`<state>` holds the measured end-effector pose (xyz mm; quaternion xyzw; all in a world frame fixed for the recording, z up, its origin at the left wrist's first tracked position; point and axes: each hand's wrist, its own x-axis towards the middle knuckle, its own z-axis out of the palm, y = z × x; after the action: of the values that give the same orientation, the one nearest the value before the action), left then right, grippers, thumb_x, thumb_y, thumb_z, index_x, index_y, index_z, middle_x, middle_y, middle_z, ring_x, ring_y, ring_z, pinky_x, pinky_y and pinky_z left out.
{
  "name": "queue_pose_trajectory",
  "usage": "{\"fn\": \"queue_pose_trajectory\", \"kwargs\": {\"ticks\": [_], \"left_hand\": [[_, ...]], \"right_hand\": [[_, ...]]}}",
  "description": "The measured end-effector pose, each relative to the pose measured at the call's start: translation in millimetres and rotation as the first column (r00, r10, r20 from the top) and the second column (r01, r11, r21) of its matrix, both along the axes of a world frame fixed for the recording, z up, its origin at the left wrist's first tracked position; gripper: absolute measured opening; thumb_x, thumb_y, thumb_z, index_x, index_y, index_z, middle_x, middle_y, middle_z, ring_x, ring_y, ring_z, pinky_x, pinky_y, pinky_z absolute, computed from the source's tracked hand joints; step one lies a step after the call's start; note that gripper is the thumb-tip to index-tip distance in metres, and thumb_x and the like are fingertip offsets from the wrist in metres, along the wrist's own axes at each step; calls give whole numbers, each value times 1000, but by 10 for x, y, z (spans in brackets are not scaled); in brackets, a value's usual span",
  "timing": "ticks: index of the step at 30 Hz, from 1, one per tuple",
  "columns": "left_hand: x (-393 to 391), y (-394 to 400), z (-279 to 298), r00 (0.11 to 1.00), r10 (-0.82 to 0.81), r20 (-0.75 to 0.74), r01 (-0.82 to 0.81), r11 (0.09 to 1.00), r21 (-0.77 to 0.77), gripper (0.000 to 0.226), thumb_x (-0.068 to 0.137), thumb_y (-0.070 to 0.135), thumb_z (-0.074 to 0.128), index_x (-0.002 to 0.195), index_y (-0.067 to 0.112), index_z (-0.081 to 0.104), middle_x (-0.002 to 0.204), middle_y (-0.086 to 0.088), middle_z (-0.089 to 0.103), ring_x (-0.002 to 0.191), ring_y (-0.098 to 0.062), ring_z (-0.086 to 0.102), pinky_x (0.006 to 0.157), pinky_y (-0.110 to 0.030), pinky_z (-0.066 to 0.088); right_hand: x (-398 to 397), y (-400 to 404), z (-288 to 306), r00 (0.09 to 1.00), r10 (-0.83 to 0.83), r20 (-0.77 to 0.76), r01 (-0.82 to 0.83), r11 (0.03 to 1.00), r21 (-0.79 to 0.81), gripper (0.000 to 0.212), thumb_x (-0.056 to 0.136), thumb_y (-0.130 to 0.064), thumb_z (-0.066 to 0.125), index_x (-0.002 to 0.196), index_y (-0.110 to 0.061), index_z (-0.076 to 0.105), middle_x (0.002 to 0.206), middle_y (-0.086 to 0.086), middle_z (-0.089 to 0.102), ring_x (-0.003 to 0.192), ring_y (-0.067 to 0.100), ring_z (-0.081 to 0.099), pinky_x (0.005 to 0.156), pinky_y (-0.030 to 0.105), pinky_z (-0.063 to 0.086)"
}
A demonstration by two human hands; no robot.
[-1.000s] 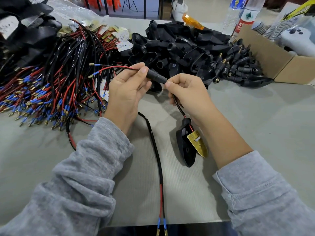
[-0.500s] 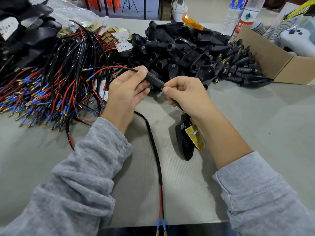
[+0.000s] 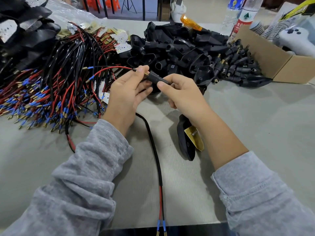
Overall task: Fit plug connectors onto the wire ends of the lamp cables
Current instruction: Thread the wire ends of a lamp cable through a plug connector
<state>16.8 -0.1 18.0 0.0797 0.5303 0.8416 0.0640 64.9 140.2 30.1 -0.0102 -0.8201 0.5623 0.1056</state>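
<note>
My left hand [image 3: 127, 92] pinches a lamp cable just where its red and black wires [image 3: 109, 69] leave the sheath, thumb and forefinger at the brass tip. My right hand [image 3: 180, 94] pinches the black plug connector [image 3: 156, 78] threaded on that cable. The two hands sit close together above the table. Below my right wrist hangs the cable's black lamp housing [image 3: 185, 142] with a gold board [image 3: 195, 139]. A second black cable [image 3: 154, 150] with red and black ends lies between my forearms.
A heap of red and black cables with blue ferrules [image 3: 44, 92] fills the left. Black lamp housings [image 3: 179, 46] pile up behind my hands, loose plug connectors [image 3: 238, 65] to their right. A cardboard box [image 3: 272, 60] stands at the far right, bottles [image 3: 238, 14] behind.
The plug connector has slid along the cable toward the wire ends, closer to my left fingertips. The hanging lamp housing has risen and swung nearer my right wrist.
</note>
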Motion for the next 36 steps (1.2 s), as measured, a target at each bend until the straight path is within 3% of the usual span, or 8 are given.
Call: {"fn": "queue_pose_trajectory", "kwargs": {"ticks": [6,13,16,20,23,26,31,36], "left_hand": [[-37,-37,13,987,149,-59,-146,988,55,18,101,22,51,93,16,66,83,4,68,79,-10,62,70,-23,52],[-118,-167,28,958,282,58,-287,929,233,18,102,25,49,98,12,63,82,-1,66,69,-10,63,70,-21,53],[-100,-101,33,977,189,101,-208,948,239,16,100,25,52,98,14,63,82,-3,70,71,-13,66,71,-24,55],[-37,12,43,990,-27,140,23,999,32,13,96,29,59,96,17,65,89,-3,72,78,-16,69,68,-28,57],[40,87,21,985,-160,60,169,967,-192,15,94,31,61,98,18,67,86,1,71,77,-13,69,69,-29,58],[62,93,9,981,-191,8,187,947,-262,10,97,25,58,100,18,65,97,2,73,82,-13,71,67,-28,57],[16,28,-10,991,-135,-12,132,981,-141,7,100,22,54,99,20,60,98,4,75,87,-23,73,69,-33,59],[-81,-59,-20,999,-45,22,43,997,64,7,101,19,51,100,18,58,102,3,73,90,-29,73,69,-29,58]], "right_hand": [[5,61,27,994,53,97,-49,998,-43,32,97,-31,59,82,-5,71,64,-1,56,56,13,52,53,20,42],[26,221,50,980,104,168,-81,987,-137,32,95,-29,62,83,-3,74,74,7,67,71,20,58,83,41,49],[30,213,51,984,113,138,-76,966,-246,30,98,-21,58,87,4,70,78,10,66,65,18,58,68,32,53],[31,213,55,986,127,109,-87,946,-312,25,99,-18,56,88,1,68,77,7,66,61,12,59,58,24,52],[37,190,35,984,138,114,-115,975,-191,33,98,-24,58,94,6,70,78,8,68,65,17,59,65,27,51],[30,175,13,983,140,119,-130,987,-90,36,98,-32,58,98,2,72,88,19,71,66,16,62,73,35,53],[11,179,29,985,94,143,-80,992,-98,26,96,-37,56,102,-19,74,100,6,74,98,21,69,101,48,50],[-12,191,26,975,59,213,-31,991,-133,12,92,-20,63,103,-20,68,104,7,69,95,23,67,93,48,54]]}}
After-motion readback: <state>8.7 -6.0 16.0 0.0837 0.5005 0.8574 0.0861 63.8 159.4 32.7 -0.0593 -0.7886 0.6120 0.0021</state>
